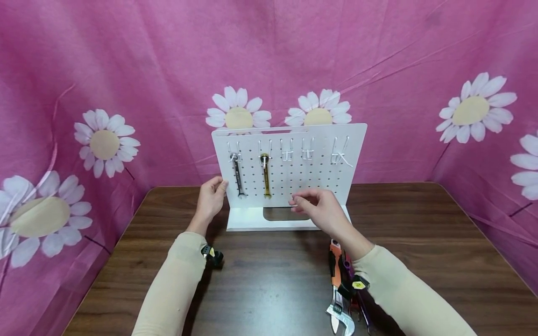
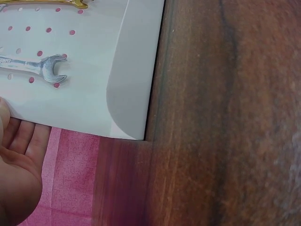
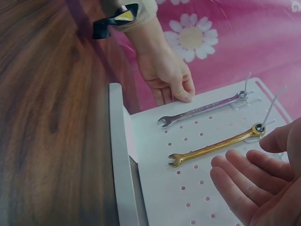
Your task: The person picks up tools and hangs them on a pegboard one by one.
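A white pegboard (image 1: 294, 177) stands upright on the table. From its hooks at the left hang a silver wrench (image 1: 238, 175) and a gold wrench (image 1: 266, 175); both also show in the right wrist view. My left hand (image 1: 211, 198) grips the board's left edge, thumb in front and fingers behind, as the left wrist view (image 2: 21, 165) also shows. My right hand (image 1: 321, 210) hovers in front of the board's lower right part, fingers loosely bent and holding nothing; in the right wrist view the hand (image 3: 263, 183) is near the gold wrench (image 3: 216, 147).
Metal hooks (image 1: 287, 151) without tools are on the board's middle and right. An adjustable wrench (image 1: 341, 312), an orange-handled tool (image 1: 335, 263) and other tools lie on the wooden table (image 1: 260, 280) under and beside my right forearm. Flowered pink cloth (image 1: 168, 93) surrounds the table.
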Demonstrator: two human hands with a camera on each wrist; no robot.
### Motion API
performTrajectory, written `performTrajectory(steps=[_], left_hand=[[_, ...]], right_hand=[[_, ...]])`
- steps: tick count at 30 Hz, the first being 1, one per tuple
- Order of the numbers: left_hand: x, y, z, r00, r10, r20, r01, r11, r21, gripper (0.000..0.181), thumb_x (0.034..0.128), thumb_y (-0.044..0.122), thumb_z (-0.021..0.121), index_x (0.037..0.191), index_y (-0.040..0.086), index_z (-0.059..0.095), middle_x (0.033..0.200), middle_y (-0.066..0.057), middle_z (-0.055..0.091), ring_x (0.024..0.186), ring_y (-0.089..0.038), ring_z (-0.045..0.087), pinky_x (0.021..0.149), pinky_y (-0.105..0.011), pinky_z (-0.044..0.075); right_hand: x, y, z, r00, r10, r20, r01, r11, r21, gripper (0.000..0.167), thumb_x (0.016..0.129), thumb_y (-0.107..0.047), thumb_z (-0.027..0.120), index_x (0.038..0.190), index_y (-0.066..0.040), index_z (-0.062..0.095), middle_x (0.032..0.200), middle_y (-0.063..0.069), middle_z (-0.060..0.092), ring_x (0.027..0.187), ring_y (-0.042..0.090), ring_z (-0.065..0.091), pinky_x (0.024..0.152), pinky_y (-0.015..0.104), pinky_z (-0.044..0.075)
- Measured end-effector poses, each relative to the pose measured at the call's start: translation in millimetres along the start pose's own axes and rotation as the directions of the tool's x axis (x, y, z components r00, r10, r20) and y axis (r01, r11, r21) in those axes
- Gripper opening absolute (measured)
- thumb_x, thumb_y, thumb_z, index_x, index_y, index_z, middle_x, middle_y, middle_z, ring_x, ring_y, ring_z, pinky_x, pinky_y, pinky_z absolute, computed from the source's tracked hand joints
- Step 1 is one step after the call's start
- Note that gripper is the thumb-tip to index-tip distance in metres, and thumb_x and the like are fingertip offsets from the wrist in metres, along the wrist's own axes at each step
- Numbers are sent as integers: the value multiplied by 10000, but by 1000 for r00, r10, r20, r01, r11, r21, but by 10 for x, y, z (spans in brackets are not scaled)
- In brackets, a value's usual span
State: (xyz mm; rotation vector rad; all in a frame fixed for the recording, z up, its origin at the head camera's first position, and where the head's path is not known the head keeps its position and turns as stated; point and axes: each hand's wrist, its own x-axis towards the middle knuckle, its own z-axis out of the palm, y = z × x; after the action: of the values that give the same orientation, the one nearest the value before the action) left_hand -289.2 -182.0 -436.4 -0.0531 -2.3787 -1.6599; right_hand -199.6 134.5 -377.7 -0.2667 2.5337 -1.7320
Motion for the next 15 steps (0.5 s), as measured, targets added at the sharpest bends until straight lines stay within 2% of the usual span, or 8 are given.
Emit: performTrajectory(steps=[6, 11, 15], left_hand=[[-7, -2, 4, 1000, 4, -1, -4, 1000, 20, 279, 1124, 172, 595, 1116, -64, 744, 1000, -232, 782, 853, -52, 647, 809, -178, 562], [-11, 5, -8, 1000, 0, -2, 0, 1000, 26, 283, 1123, 179, 600, 1119, -61, 749, 1007, -230, 785, 857, -61, 668, 803, -181, 570], [-14, 6, -18, 1000, -9, 2, 9, 999, 32, 288, 1126, 188, 596, 1123, -58, 747, 1013, -212, 787, 877, -67, 675, 842, -231, 599]], right_hand=[[-136, 14, -44, 999, -47, 10, 47, 999, -7, 274, 1096, -130, 625, 1257, 70, 721, 1155, 261, 791, 960, 272, 819, 930, 485, 651], [-238, 17, -113, 1000, -27, 1, 27, 1000, 9, 290, 1100, -127, 617, 1274, 86, 707, 1161, 267, 788, 933, 244, 818, 901, 420, 662], [-310, 28, -159, 1000, -18, -7, 18, 1000, -2, 286, 1098, -134, 619, 1264, 81, 712, 1147, 249, 796, 923, 250, 814, 881, 396, 667]])
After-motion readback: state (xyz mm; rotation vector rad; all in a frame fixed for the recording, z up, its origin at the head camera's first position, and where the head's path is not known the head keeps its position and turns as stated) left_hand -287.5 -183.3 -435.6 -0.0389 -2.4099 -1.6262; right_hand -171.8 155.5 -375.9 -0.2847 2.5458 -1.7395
